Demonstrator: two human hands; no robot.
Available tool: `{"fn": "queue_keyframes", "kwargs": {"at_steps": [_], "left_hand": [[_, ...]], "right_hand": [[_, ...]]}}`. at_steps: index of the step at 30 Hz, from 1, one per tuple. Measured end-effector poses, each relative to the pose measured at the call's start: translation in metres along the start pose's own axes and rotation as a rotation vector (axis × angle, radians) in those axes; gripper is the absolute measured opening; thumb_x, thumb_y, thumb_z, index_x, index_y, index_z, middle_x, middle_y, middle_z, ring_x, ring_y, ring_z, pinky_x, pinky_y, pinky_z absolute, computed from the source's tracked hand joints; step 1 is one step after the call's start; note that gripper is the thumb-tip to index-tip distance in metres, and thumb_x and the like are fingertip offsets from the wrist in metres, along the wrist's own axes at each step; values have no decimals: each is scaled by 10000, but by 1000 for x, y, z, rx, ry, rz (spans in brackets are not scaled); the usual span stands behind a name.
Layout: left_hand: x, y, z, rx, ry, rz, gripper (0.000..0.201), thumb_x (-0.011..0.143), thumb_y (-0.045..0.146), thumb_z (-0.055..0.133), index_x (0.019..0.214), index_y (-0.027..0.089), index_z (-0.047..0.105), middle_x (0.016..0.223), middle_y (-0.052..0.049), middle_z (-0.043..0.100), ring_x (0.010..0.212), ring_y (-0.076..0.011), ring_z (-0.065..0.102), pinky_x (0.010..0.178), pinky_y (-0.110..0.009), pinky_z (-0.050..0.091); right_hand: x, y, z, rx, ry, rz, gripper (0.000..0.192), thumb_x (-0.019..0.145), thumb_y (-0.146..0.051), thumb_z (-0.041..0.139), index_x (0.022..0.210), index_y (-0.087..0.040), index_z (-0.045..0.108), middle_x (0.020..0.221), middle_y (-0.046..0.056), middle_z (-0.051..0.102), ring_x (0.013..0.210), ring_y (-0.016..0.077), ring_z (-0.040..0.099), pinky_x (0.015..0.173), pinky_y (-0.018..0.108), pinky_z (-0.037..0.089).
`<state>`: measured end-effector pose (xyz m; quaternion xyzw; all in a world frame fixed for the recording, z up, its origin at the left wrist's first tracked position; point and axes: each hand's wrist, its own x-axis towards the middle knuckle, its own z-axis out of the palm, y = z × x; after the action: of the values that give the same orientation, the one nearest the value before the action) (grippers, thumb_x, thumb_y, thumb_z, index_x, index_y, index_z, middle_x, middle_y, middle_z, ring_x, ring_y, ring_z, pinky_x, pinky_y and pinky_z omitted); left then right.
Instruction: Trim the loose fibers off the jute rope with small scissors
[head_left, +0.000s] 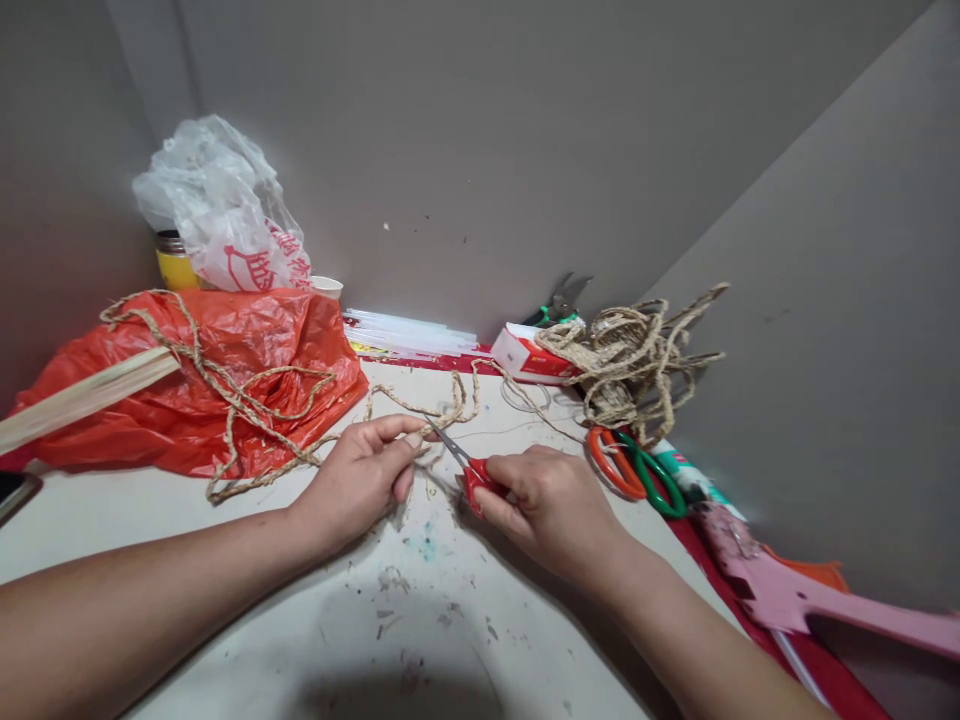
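My left hand (367, 468) pinches a length of tan braided straw rope (277, 440) between thumb and forefinger, above the middle of the table. The rope trails back over the table and across a red plastic bag (300, 330) on the left. In my right hand (551, 500) is a small pair of scissors with red handles (476, 475), the fingers wrapped round the grips. The thin blades point up and left, their tips at the rope by my left fingertips. Whether the blades touch the rope, I cannot tell.
A large bundle of straw rope (637, 370) lies at the back right beside a red and white box (517, 352). Orange and green scissor handles (619, 465) and a pink glue gun (795, 590) line the right edge. White sticks (409, 333) lie at the back. Scraps dot the table (360, 640).
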<state>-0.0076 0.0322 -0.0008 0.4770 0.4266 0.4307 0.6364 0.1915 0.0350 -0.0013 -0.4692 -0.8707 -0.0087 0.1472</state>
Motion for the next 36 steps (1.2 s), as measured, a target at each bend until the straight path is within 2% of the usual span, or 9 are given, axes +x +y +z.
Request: {"fn": "queue_keyframes", "kwargs": {"at_steps": [3,6,11,13,16,22,25,30,36], "left_hand": [[-1,1,1,15,-33,-1,222,825,328,510,905,148,612,374,92,395,309,-41,244,351,-165,197],[-2,-1,1,20,-71,-2,243,828,328,511,931,142,628,383,86,404,323,-44,257,370,-172,217],[-8,-6,4,156,-180,87,325,848,377,498,1016,142,645,442,64,431,412,-61,339,453,-187,286],[-12,-7,5,196,-202,99,342,849,394,493,988,130,661,464,58,418,434,-68,337,466,-200,286],[-15,-7,6,215,-271,145,356,858,407,478,905,119,682,498,41,427,473,-72,349,499,-212,291],[-16,-10,8,178,-224,147,374,836,442,502,736,109,638,491,32,458,458,-62,337,495,-207,282],[-20,-15,11,149,-236,129,367,824,449,505,803,108,640,502,20,512,458,-69,369,507,-206,305],[-28,-20,18,129,-334,15,341,818,427,480,849,120,625,506,23,557,377,-59,325,450,-201,288],[-31,-9,17,231,-250,103,275,827,352,460,782,128,613,559,5,595,385,-56,287,474,-215,297]], "right_hand": [[1,-4,3,211,33,82,270,766,-289,527,524,-182,471,473,-37,411,492,96,340,524,252,221],[3,-8,5,645,75,260,322,784,-354,537,524,-181,460,486,-48,364,481,84,313,485,234,244],[7,-18,8,1312,57,515,314,768,-469,594,683,-167,593,437,-53,423,418,80,323,444,230,252],[8,-23,9,1488,41,563,277,728,-419,662,674,-157,595,451,-54,440,413,64,308,445,223,236],[8,-27,9,1669,49,522,286,734,-386,671,600,-164,550,415,-65,400,428,67,310,489,224,278],[7,-31,4,1635,239,527,306,707,-406,696,608,-174,522,423,-75,391,426,67,282,471,218,256],[3,-32,5,1532,300,536,304,698,-407,703,621,-164,538,460,-62,427,437,63,303,459,216,232],[-2,-33,8,1315,344,482,314,668,-405,726,578,-164,547,486,-38,456,478,87,354,465,232,267],[1,-38,3,1449,405,519,324,678,-424,717,575,-170,544,478,-43,426,479,85,326,468,234,259]]}}
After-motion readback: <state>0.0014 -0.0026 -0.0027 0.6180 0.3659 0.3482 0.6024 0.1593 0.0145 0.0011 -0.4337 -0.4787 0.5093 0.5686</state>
